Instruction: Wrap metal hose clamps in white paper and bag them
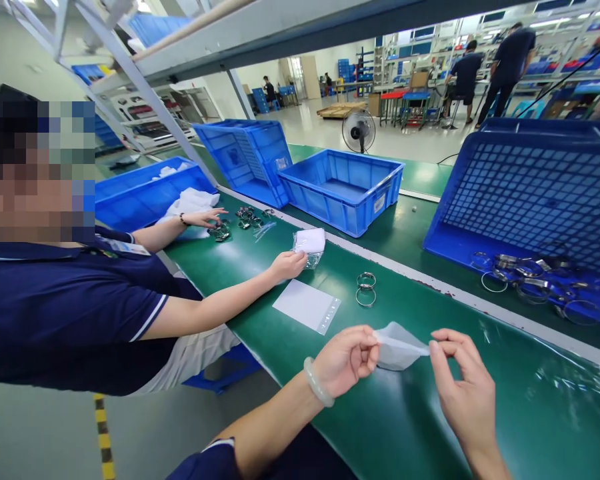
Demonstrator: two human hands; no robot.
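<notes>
My left hand (349,360), with a pale bangle at the wrist, pinches one side of a small white translucent bag (399,347). At the bag's other corner, the thumb and fingers of my right hand (463,383) are closed on its edge. The bag hangs above the green bench, stretched between both hands. Beyond it stand two metal ring clamps (365,289), nearly touching each other. A flat frosted bag (306,305) with a clear printed strip lies to the left of them.
A co-worker's hand (289,265) at left touches a clear packet with a white piece (310,241); the other hand rests near metal clamps (221,231). Blue crates (343,190) line the back. At right a tilted blue crate (525,200) holds several clamps (533,270). Clear plastic (565,380) covers the right bench.
</notes>
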